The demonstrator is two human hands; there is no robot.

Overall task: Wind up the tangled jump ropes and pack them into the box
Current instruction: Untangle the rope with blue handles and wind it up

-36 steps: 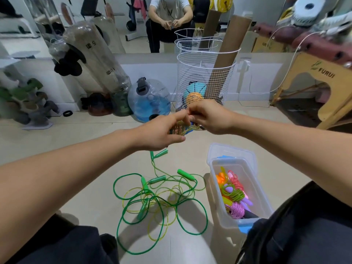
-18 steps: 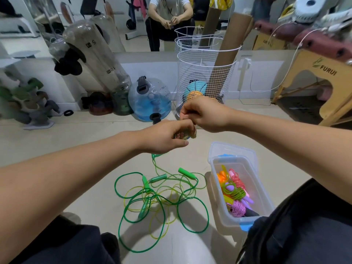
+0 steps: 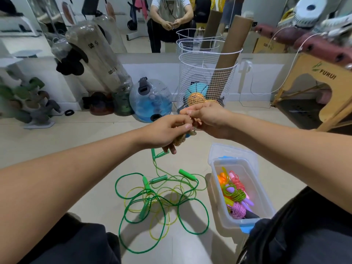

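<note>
Both hands meet above the floor, beyond the green ropes: the left hand curls its fingers round a small wound rope bundle, and the right hand pinches the bundle's top end. Tangled green jump ropes lie loose on the floor just left of the clear plastic box, which holds coiled orange, pink, green and purple ropes. Far right of the box, a wooden bench reads "FURUI".
</note>
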